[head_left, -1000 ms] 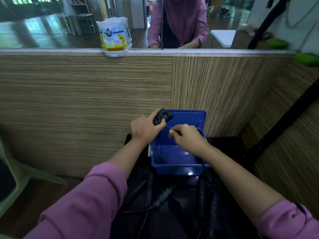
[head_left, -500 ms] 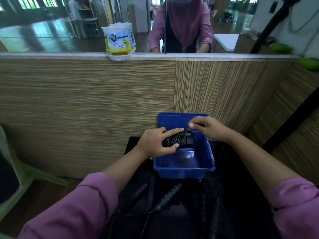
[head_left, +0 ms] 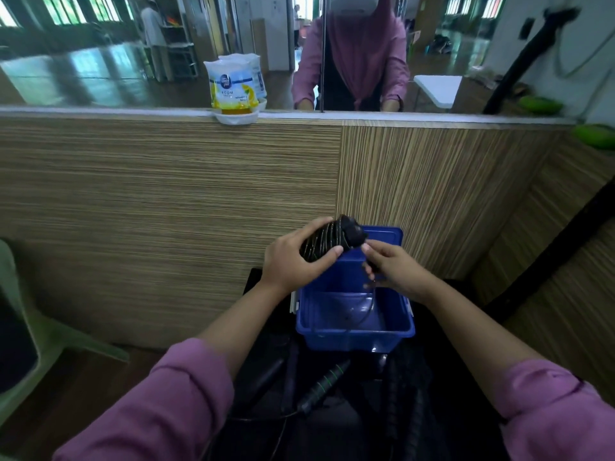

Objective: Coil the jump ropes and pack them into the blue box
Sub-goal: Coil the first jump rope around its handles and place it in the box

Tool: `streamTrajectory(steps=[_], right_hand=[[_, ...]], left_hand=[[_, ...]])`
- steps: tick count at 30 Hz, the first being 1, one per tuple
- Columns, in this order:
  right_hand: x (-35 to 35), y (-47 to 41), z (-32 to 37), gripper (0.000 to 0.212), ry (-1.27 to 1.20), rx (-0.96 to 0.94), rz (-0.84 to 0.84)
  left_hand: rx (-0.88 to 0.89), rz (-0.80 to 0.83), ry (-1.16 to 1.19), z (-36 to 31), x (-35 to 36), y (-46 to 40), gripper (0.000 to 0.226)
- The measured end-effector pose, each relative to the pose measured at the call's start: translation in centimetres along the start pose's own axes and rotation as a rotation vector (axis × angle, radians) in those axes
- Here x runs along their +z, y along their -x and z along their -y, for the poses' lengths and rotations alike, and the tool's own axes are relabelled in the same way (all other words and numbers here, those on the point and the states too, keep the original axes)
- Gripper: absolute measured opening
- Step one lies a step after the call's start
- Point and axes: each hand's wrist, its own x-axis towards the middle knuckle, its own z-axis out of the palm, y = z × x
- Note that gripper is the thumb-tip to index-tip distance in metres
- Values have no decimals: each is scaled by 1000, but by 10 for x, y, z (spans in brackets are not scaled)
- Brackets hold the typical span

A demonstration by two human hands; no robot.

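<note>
While above the blue box [head_left: 352, 337]: left hand [head_left: 293, 261] clasping coiled rope [head_left: 324, 242] (black), right hand [head_left: 396, 271] pinching its cord.

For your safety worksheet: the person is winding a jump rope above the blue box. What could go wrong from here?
1. The loose cord trailing into the blue box could snag and drag it.
2. The wound bundle, pinched only by the left hand, may unravel.
3. The right hand could lose the thin cord.

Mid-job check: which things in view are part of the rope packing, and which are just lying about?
In the job:
- coiled jump rope, gripped by left hand
- loose cord, pinched by right hand
- blue box
- spare rope handle

Lying about:
- air freshener
- green chair
</note>
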Motion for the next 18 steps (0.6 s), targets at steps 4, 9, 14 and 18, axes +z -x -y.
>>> streamTrajectory(steps=[4, 9, 14, 18], right_hand=[[30, -1, 4, 27, -68, 61, -15], [58, 0, 7, 33, 151, 59, -42], [62, 2, 3, 28, 387, 35, -67], [58, 6, 7, 20, 513, 102, -2]], left_hand=[[-86, -50, -45, -10, 1, -7, 57], [-195, -90, -101, -20, 15, -15, 61], [-341, -25, -206, -5, 17, -21, 58], [-331, 59, -392, 4, 22, -16, 63]])
